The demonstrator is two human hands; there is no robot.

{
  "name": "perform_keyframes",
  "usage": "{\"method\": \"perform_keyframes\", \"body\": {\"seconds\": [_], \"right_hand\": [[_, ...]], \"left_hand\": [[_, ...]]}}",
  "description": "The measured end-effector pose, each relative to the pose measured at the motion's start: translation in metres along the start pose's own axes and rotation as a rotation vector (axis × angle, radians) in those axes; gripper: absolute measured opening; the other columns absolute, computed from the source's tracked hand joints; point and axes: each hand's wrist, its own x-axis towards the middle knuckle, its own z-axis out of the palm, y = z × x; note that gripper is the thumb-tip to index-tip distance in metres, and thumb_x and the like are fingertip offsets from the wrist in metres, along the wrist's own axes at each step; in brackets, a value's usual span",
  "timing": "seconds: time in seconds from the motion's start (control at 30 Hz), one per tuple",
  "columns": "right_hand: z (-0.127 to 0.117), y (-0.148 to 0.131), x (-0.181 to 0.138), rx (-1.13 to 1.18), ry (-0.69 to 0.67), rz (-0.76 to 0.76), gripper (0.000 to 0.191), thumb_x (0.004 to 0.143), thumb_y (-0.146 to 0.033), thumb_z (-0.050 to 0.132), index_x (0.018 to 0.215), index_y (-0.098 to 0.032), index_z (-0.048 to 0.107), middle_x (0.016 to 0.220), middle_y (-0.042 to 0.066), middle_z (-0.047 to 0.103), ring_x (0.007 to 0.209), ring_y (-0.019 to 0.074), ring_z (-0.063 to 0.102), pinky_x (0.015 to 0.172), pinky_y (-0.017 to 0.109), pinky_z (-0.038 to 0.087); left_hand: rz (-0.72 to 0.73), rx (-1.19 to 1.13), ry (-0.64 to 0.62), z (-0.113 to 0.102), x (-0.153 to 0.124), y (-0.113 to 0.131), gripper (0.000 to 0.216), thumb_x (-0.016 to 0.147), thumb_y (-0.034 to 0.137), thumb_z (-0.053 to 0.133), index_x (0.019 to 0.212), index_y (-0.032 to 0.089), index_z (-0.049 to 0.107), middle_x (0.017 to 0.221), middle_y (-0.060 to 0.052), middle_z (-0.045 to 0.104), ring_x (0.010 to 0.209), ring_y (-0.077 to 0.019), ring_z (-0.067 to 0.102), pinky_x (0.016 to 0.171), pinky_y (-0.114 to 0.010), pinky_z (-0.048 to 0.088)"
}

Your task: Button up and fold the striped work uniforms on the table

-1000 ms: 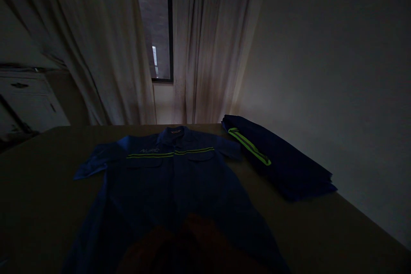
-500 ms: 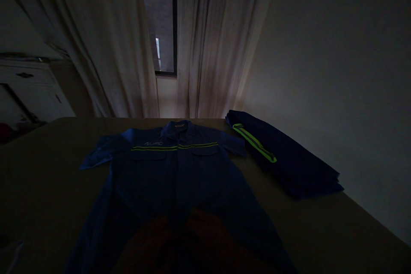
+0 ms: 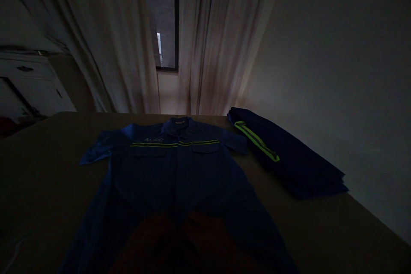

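Observation:
A blue short-sleeved work shirt (image 3: 199,175) lies spread out front up, its collar at the far end. Yellow-green stripes cross its chest above two pocket flaps, and pale lettering sits over one of them. Low in the picture, in deep shadow, my left hand (image 3: 149,233) and my right hand (image 3: 207,231) are close together over the shirt's front opening. Their fingers look bent inward and closed on the cloth there. Darkness hides the fingertips and the exact bit of fabric between them.
Right of the shirt, a folded dark blue garment (image 3: 298,158) with a yellow-green stripe lies against the wall (image 3: 337,72). Both garments rest on a brownish surface (image 3: 38,180). Behind are curtains (image 3: 118,43), a narrow window (image 3: 162,17) and a white cabinet (image 3: 38,81) at left.
The view has shifted slightly, so the background sits a little higher. My hands stay together at the shirt's front with only slight finger movement. Both garments lie as before.

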Motion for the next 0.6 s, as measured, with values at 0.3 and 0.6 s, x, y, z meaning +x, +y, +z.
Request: {"method": "perform_keyframes", "body": {"seconds": [0.3, 0.6], "right_hand": [[0.002, -0.006, -0.002, -0.098, 0.055, 0.061, 0.006, 0.093, -0.027, 0.061, 0.096, -0.022, 0.062, 0.096, 0.002, 0.069, 0.081, 0.0173, 0.063, 0.075, 0.028, 0.046], [-0.014, -0.002, 0.001, -0.063, 0.073, -0.065, 0.004, 0.095, -0.027, 0.060, 0.097, -0.023, 0.060, 0.091, -0.001, 0.068, 0.078, 0.0138, 0.061, 0.074, 0.026, 0.041]], "left_hand": [[0.023, 0.050, 0.043, 0.009, 0.000, -0.007, 0.014, 0.093, 0.029, 0.058, 0.093, 0.028, 0.071, 0.094, -0.001, 0.072, 0.087, -0.0199, 0.066, 0.082, -0.033, 0.051], [0.080, 0.026, 0.163, 0.013, -0.001, -0.007, 0.021, 0.092, 0.025, 0.059, 0.110, 0.032, 0.067, 0.111, -0.002, 0.072, 0.100, -0.0203, 0.069, 0.089, -0.031, 0.056]]}}
